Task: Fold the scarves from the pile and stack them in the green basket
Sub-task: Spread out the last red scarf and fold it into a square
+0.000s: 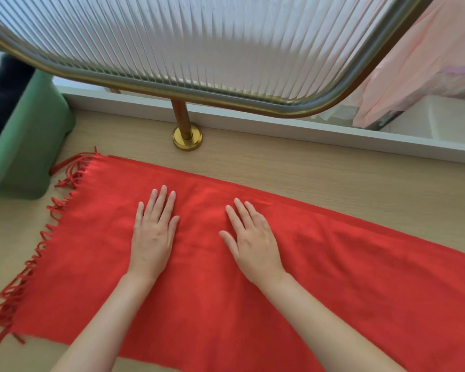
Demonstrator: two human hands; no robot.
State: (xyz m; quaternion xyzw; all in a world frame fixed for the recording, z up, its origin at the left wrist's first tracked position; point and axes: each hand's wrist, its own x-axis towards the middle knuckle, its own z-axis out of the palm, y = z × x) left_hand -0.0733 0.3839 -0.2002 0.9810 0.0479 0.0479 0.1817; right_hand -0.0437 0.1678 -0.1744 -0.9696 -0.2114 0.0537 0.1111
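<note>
While the red scarf lies spread on the desk, left hand and right hand press it, fingers straight.

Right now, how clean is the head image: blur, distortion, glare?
Head view: centre sharp, left hand and right hand on the scarf read clearly; basket at the left edge smeared; fisheye bows the brass rail and sill; ribbed screen backlit, bright; light soft, shadows faint.
</note>
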